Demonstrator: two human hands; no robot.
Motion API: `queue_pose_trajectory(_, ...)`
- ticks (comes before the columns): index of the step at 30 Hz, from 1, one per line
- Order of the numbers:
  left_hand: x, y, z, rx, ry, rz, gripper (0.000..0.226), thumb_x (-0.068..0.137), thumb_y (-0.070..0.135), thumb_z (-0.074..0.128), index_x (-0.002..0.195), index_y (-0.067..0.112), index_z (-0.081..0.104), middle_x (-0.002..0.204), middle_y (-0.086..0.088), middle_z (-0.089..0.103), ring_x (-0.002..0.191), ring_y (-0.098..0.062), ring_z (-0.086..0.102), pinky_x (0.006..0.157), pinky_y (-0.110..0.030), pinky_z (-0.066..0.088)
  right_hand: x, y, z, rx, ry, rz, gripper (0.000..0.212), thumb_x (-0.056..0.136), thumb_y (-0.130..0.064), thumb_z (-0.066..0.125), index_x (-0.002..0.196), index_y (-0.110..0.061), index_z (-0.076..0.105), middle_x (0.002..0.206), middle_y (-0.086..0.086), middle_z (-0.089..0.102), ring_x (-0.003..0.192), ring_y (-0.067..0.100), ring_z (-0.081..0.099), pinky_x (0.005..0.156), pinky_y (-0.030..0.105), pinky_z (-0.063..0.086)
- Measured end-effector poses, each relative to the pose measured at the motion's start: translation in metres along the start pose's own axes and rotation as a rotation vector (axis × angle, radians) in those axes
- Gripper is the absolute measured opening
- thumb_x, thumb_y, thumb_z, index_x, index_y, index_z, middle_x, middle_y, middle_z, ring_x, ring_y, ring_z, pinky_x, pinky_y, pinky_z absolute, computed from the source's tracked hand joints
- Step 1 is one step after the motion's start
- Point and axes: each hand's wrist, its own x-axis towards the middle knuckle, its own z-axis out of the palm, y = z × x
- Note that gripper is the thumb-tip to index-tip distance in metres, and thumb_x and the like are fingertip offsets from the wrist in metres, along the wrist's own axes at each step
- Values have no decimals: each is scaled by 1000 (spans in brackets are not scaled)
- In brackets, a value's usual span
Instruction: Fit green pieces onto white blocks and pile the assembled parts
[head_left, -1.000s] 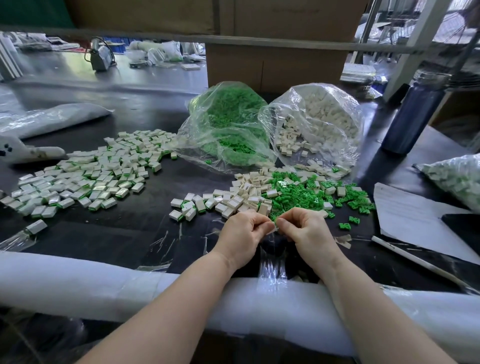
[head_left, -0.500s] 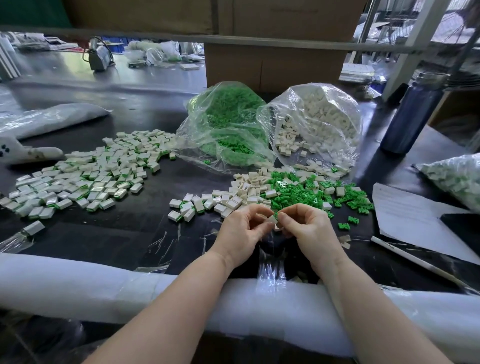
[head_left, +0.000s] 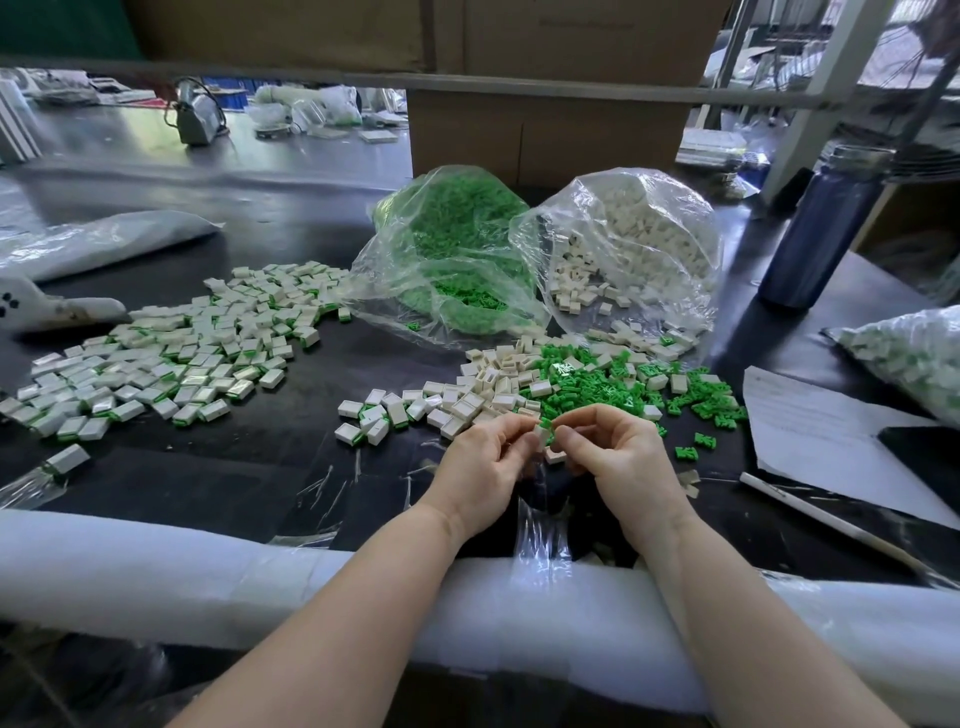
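Dark table (head_left: 291, 467), parts lying everywhere. Left hand (head_left: 480, 467) and right hand (head_left: 623, 457) are pinching one block (head_left: 543, 432) together, just above the loose heap (head_left: 582, 384). Risk: green piece going in crooked, or block slipping into unsorted parts.

Daylight is entering from the upper right, glaring off the dark tabletop (head_left: 291, 218) and the clear bags (head_left: 618, 249); wide-angle distortion is bending the edges, and the background is blurring softly.
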Motion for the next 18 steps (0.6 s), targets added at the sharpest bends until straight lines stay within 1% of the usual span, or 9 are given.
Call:
queue_pose_trajectory(3,0,-2,-1,68,-14,16,22,94,15,52,111,9,65,88,6,61,92,-22,64,91,-41,50,1,1,0,-5,-1,-4,13,83,0,65,80,-12,65,69,5,65,53,2,59,49,15,47)
queue_pose_trajectory(5,0,-2,0,93,-32,24,24,94,14,51,113,9,64,86,5,61,87,-16,61,91,-36,49,1,2,-1,-9,-3,-6,12,83,-1,66,79,-13,65,68,3,65,54,4,59,50,15,47)
queue_pose_trajectory(7,-1,-1,0,81,-20,21,22,94,14,52,110,9,66,83,6,62,82,-12,60,87,-30,50,2,4,-1,-45,11,-21,15,82,-2,67,74,-14,65,62,-3,64,55,3,58,52,15,46)
queue_pose_trajectory(9,-1,0,-1,48,-6,17,16,91,15,56,101,12,68,81,6,64,80,-14,62,82,-28,52,2,4,-1,-69,19,-26,15,82,-3,67,72,-14,65,58,-7,63,54,0,57,52,14,46)
queue_pose_trajectory(12,-3,4,-2,1,-13,8,4,87,16,63,88,18,67,79,2,67,78,-15,63,81,-30,53,2,4,-1,-49,13,-25,15,83,-2,66,72,-12,65,55,-7,63,51,-1,57,49,12,45)
queue_pose_trajectory(15,-3,5,-3,-28,-10,-15,7,87,11,63,90,12,69,77,2,65,76,-13,61,82,-31,53,0,2,0,-36,-7,-12,14,82,-1,66,72,-10,66,55,-5,63,50,1,58,48,13,45)
queue_pose_trajectory(18,-4,6,-3,14,-46,-15,10,87,10,62,91,7,71,72,4,63,69,-8,58,76,-24,51,0,2,0,-89,-22,8,14,82,-1,66,71,-10,66,55,-5,63,50,2,58,50,14,46)
